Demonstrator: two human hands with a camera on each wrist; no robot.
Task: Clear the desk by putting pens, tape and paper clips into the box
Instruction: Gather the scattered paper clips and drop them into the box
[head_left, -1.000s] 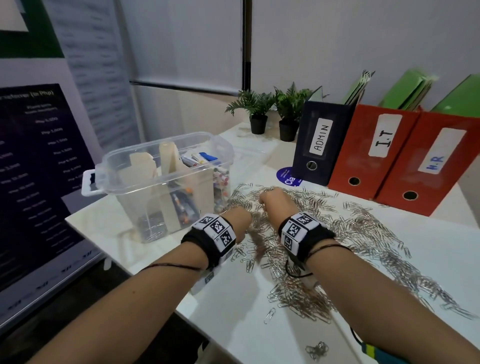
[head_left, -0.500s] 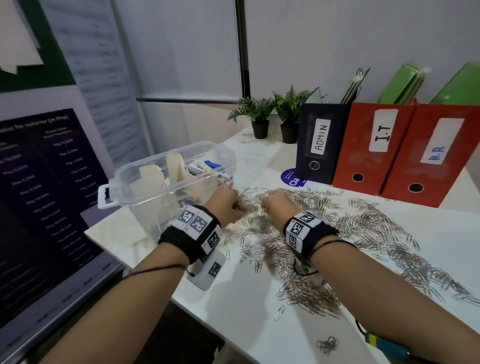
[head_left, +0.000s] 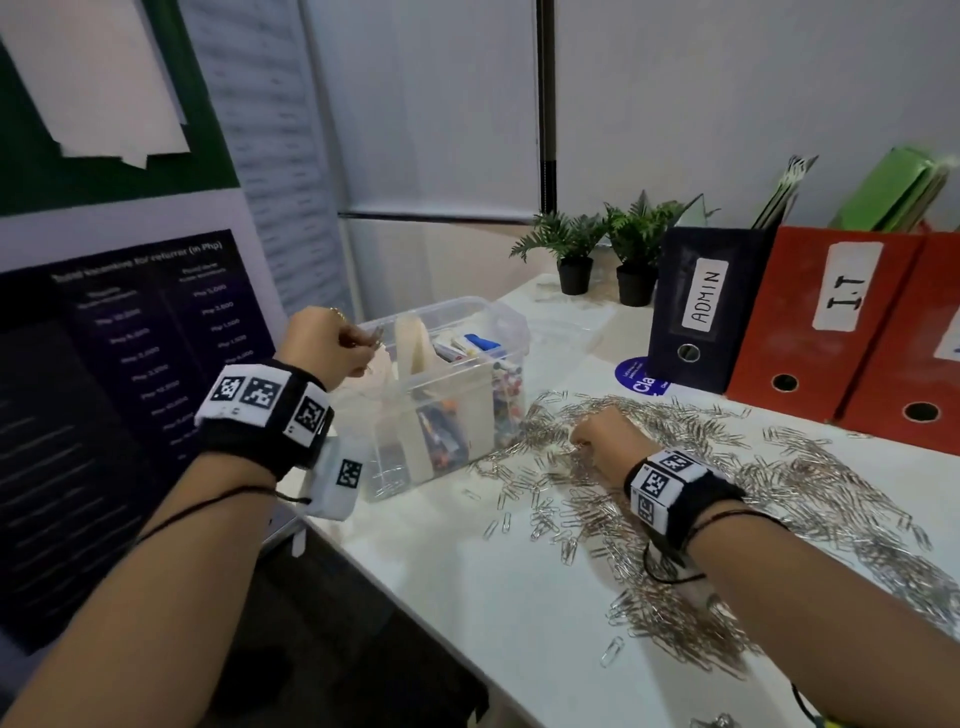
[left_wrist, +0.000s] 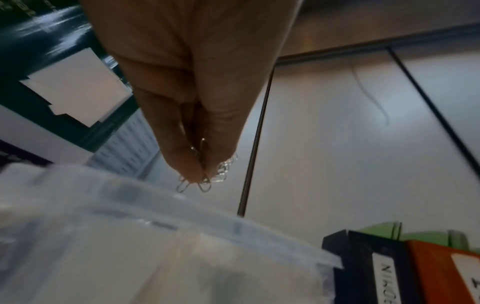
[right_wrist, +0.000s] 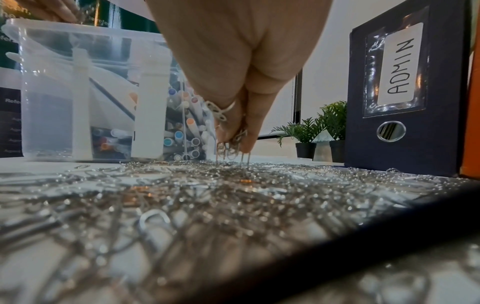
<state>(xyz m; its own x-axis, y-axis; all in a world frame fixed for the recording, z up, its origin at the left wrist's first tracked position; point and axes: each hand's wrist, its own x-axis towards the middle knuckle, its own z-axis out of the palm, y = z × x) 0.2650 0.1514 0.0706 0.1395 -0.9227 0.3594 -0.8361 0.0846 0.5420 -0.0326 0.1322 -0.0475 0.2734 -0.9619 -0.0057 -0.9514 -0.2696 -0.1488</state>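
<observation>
Forearms fill my near view on the head camera, both reaching forward from 6 o'clock, each wrist wrapped in a black band with square printed markers. My right hand (head_left: 602, 436) sits low at about 3 o'clock of centre, knuckles up and fingers bunched downward into the spread of paper clips (head_left: 779, 499) that covers the white desk (head_left: 467, 613). On the right wrist camera I see those fingertips (right_wrist: 246, 142) drawn together in a narrow pinch around a small cluster of clips, the lowest ones touching the heap beneath; a ring sits on one finger.

My left hand (head_left: 327, 340) is raised higher, at about 10 o'clock, wrist cocked and fingers pointing down just above the near-left rim of the clear plastic box (head_left: 498, 322). The left wrist camera shows thumb and fingers pressed tight on a bunch of held clips (left_wrist: 207, 176) that dangles below the tips, apart from the blurred box rim underneath.

Inside the box I make out upright rolls of tape (head_left: 413, 343), pens (right_wrist: 182, 131) stacked in the right compartment, and some clips lying on the floor of the left one.

Farther off, at 1 to 2 o'clock, stand a dark binder (head_left: 706, 306) labelled ADMIN, red binders (head_left: 831, 332) beside it, and two small potted plants (head_left: 602, 249).
</observation>
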